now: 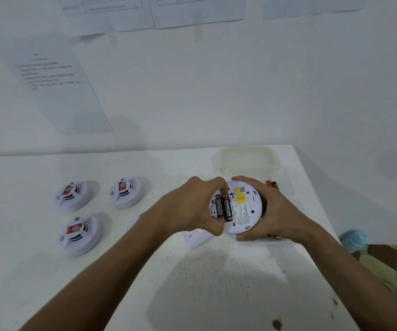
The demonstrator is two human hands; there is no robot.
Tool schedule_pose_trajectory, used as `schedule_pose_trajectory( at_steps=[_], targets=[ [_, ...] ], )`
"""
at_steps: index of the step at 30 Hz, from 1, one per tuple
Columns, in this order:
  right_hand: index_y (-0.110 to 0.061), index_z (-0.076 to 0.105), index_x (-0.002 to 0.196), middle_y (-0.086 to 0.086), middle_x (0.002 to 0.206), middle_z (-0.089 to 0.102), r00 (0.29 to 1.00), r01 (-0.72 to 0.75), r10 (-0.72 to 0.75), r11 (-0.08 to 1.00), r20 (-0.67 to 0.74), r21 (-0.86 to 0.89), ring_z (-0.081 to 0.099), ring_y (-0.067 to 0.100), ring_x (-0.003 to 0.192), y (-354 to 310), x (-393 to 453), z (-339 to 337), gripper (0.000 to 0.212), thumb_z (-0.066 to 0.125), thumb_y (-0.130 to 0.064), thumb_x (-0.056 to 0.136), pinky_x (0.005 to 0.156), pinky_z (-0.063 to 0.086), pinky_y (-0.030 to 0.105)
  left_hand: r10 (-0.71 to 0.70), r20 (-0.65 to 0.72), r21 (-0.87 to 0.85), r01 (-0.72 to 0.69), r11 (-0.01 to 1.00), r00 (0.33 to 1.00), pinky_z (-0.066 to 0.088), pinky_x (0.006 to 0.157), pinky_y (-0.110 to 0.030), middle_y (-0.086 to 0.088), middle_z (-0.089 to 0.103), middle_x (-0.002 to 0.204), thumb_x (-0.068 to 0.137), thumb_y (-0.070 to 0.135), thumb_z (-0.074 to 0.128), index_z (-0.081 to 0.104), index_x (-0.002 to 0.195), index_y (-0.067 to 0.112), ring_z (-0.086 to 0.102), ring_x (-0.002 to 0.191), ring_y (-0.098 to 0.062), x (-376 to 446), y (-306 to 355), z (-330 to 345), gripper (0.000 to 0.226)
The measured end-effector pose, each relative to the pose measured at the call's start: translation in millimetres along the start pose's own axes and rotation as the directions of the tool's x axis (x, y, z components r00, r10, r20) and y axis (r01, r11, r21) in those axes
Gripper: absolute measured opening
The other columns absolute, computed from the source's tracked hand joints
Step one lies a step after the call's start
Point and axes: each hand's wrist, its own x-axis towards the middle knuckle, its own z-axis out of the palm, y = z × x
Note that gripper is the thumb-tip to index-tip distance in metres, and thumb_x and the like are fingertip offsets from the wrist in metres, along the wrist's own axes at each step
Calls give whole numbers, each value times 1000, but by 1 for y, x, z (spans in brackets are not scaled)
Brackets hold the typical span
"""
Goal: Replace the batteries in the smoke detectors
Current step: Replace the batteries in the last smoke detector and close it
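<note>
Flanking the fingers-gripped smoke detector (243,206): three detectors (79,216) left, lidded container (247,158) behind

Taped wall papers (56,87), blue object (355,240).

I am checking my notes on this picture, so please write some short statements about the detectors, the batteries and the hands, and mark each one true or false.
1. Three smoke detectors sit on the table, left of the hands. True.
2. The held detector shows its back side, with batteries in it. True.
3. The right hand holds a screwdriver. False: it grips the rim of the held detector.
4. The left hand rests flat on the table. False: its fingers are at the batteries.
5. The batteries are blue. False: they are black and red.
</note>
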Motion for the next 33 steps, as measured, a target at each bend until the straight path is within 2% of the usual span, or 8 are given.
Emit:
schedule_pose_trajectory(
  at_steps=[6, 11, 14, 16, 21, 28, 31, 33],
  targets=[
    [-30, 50, 133, -22, 122, 64, 1000, -21, 21, 1000, 21, 7, 60, 3, 116, 1, 2, 0, 97, 94, 3, 53, 91, 48, 12, 23, 20, 222, -27, 975, 1000, 51, 57, -25, 3, 65, 106, 79, 37, 71, 42, 130, 22, 55, 76, -12, -1, -1, 6, 61],
    [-28, 51, 135, -17, 122, 65, 1000, -27, 27, 999, 13, 26, 60, 7, 116, 2, 1, -7, 98, 94, 3, 53, 88, 51, 15, 58, -18, 236, -52, 970, 998, 55, 72, -32, 0, 64, 113, 88, 37, 59, 29, 146, 26, 58, 85, -16, -4, -3, 12, 67],
    [-24, 50, 138, -9, 123, 66, 1000, -20, 21, 998, -13, 65, 62, 12, 115, 3, 1, -13, 100, 93, 6, 53, 87, 54, 20, 144, -122, 270, -107, 957, 982, 53, 71, -33, -1, 66, 111, 90, 42, 42, 44, 139, 24, 60, 84, -17, -5, -2, 15, 53],
    [-24, 50, 138, -9, 123, 66, 999, -18, 20, 997, -25, 76, 62, 12, 115, 4, -1, -15, 100, 93, 7, 53, 87, 55, 23, 177, -163, 207, -142, 968, 971, 54, 70, -35, 1, 67, 105, 86, 51, 33, 55, 131, 22, 59, 80, -16, -5, -1, 19, 58],
    [-27, 51, 136, -8, 123, 66, 998, -20, 25, 997, -59, 80, 62, 15, 116, 8, -8, -25, 99, 95, 1, 52, 91, 57, 29, -1, -168, -204, -34, 978, 986, 58, 79, -29, 9, 67, 123, 81, 49, 72, 62, 128, 31, 69, 87, -9, 4, 2, 20, 52],
    [-28, 53, 133, -10, 123, 65, 981, -48, 58, 997, -186, 59, 62, 11, 115, 19, -26, -58, 98, 96, 0, 50, 86, 56, 24, 40, -409, -164, -116, 980, 912, 52, 71, -19, 5, 71, 103, 92, 31, 64, 73, 101, 13, 67, 79, -7, 36, 32, 13, 22],
    [-32, 54, 131, -12, 121, 67, 964, -65, 74, 997, -256, 44, 63, 10, 114, 27, -41, -79, 95, 95, 1, 51, 85, 56, 21, -61, -414, -280, -63, 958, 908, 53, 68, -25, 4, 66, 105, 93, 29, 63, 73, 96, 19, 65, 77, -13, 65, 27, 9, 15],
    [-32, 54, 132, -9, 121, 68, 953, -82, 90, 996, -290, 40, 64, 11, 114, 32, -51, -91, 96, 96, -4, 51, 87, 56, 24, -104, -366, -210, 27, 977, 925, 46, 69, -27, 0, 63, 97, 95, 28, 59, 72, 96, 24, 61, 76, -17, 86, 15, 11, 14]
  ],
)
